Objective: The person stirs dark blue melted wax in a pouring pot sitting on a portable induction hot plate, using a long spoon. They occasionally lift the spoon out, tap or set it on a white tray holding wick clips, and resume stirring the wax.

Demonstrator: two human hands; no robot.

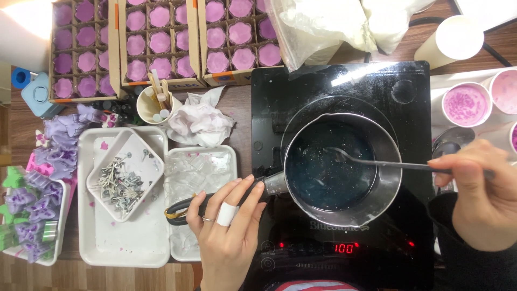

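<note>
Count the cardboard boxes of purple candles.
3, side by side along the top edge: left box, middle box, right box. All are cut off by the frame; more may lie beyond.

One round metal saucepan with a black handle point(336, 167) sits on one black induction hob point(344, 86). One long dark metal spoon point(388, 163) lies in it. Three cardboard boxes of purple flower-shaped wax pieces point(161, 40) line the top edge. Three white rectangular plastic trays point(124, 237) lie side by side, and one smaller white square dish of metal wick tabs point(125, 172) rests on the biggest. One paper cup of wooden sticks point(153, 105) stands beside one crumpled white tissue point(200, 121). Two bare hands show.
</note>
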